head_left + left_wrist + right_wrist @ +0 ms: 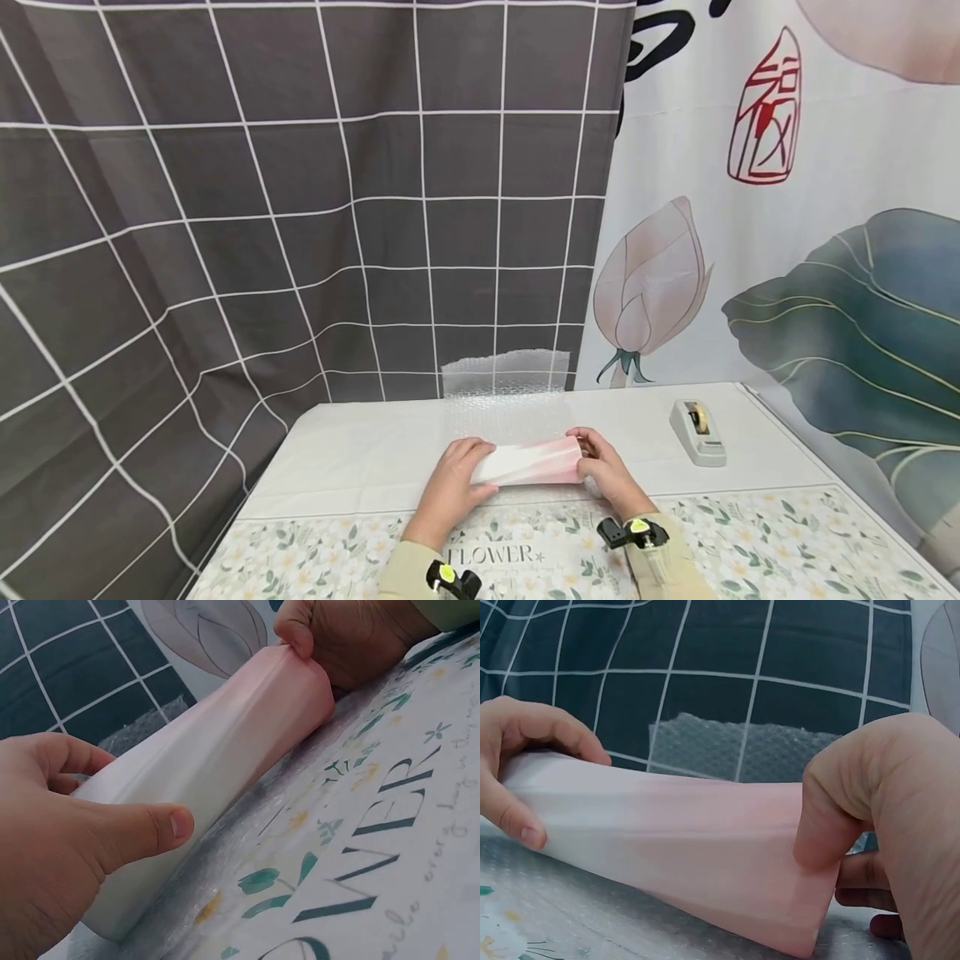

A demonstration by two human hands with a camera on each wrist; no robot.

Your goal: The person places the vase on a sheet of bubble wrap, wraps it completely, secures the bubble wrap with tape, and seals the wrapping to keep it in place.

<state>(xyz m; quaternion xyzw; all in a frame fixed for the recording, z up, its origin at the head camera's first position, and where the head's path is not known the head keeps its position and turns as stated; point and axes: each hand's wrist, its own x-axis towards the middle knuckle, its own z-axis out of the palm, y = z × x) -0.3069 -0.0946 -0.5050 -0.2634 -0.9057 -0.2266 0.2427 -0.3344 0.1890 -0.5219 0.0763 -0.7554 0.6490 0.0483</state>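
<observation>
A faceted vase point(528, 463), white at one end and fading to pink at the wider end, lies on its side between both hands. My left hand point(453, 485) grips the white end, thumb on the near side and fingers over the far side. At the pink end, my right hand point(609, 477) holds the rim, its thumb against the outside wall in the right wrist view; its other fingers are partly hidden there. Clear bubble wrap point(506, 417) is spread under the vase and stretches back behind it, its far end standing up against the dark curtain.
A white tape dispenser point(701, 435) stands at the right of the white table point(360, 450). A floral mat point(315, 558) with lettering covers the near part. Behind hang a dark checked curtain point(465, 233) and a white curtain point(675, 158) with flower prints.
</observation>
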